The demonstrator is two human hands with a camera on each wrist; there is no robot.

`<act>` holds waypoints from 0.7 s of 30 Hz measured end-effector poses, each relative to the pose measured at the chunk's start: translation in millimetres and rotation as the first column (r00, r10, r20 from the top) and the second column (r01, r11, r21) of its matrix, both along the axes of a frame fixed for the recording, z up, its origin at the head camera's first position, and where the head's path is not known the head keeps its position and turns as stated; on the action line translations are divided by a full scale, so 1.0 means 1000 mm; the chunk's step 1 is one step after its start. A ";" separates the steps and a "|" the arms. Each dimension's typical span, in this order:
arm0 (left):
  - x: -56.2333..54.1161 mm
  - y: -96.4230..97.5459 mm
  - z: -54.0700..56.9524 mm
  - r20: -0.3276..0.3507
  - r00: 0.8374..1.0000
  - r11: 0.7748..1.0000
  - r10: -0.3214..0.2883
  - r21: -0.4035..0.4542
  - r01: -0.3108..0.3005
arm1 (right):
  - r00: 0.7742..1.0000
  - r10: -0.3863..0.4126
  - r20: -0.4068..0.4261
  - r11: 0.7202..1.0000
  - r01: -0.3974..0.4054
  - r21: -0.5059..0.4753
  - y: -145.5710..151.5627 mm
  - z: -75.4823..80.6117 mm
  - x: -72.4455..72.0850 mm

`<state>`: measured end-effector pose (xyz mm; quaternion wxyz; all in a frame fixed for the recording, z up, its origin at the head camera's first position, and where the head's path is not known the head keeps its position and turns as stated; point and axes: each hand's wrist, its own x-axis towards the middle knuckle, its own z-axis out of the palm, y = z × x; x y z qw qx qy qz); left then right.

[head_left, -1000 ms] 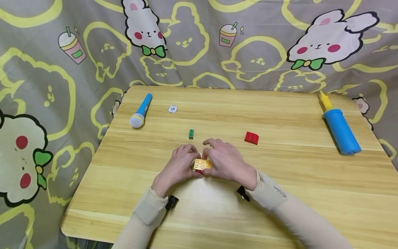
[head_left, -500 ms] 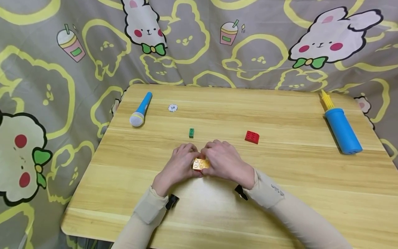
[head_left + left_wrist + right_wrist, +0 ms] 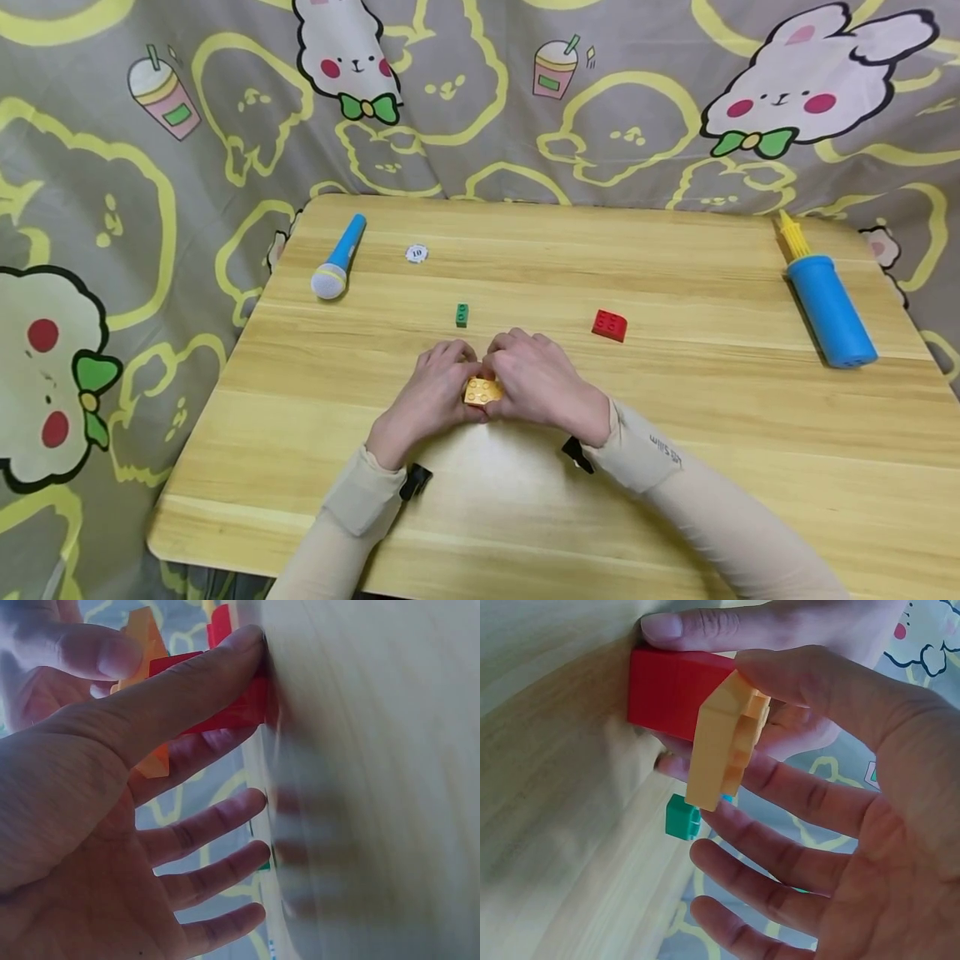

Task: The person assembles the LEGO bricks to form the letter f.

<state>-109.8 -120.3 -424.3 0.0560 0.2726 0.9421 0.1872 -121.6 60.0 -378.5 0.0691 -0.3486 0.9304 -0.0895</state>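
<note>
Near the middle of the table, both hands meet at two stacked toy bricks. My left hand (image 3: 431,387) holds the lower red brick (image 3: 671,694) between thumb and index finger, close against the tabletop. On top of it sits a yellow-orange brick (image 3: 480,392), studs facing up, which my right hand (image 3: 540,379) pinches with the thumb at one edge. In the right wrist view the yellow-orange brick juts out past the red one. The other fingers of both hands are spread loosely. From the head view, fingers hide most of the red brick.
A small green brick (image 3: 462,315) lies just beyond the hands, and a second red brick (image 3: 610,326) to their right. Farther back left are a toy microphone (image 3: 341,258) and a poker chip (image 3: 417,253). A blue hand pump (image 3: 832,308) lies at the right edge.
The right hand's fingers have drawn in around the yellow-orange brick, and that hand has shifted slightly left. The left hand stays nearly in place. The head view has tilted slightly downward.
</note>
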 end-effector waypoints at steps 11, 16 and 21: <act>-0.002 -0.001 0.003 -0.006 1.000 1.000 0.011 0.014 -0.011 | 1.000 -0.020 -0.003 0.993 0.020 -0.113 0.004 -0.005 0.000; 0.001 -0.003 0.001 0.007 1.000 1.000 0.026 0.007 -0.026 | 0.998 -0.053 0.034 0.984 0.058 -0.170 0.010 -0.010 0.002; 0.004 -0.005 -0.001 0.031 0.999 0.999 0.044 0.020 -0.044 | 0.988 -0.121 0.097 0.950 0.143 -0.277 0.024 -0.007 -0.007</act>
